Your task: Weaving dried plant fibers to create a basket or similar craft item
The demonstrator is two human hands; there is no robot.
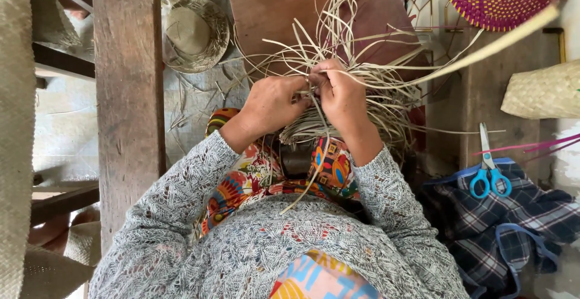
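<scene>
Pale straw strips (338, 75); blue-handled scissors (490, 175); plaid blue cloth (501, 214).

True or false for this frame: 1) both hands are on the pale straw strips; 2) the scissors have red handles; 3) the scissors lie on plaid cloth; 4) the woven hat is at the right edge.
1) True: the left hand and right hand both grip the pale straw strips.
2) False: the scissors have blue handles.
3) True: they rest on the dark plaid cloth.
4) False: the woven hat lies upper left, beside the wooden beam.
</scene>
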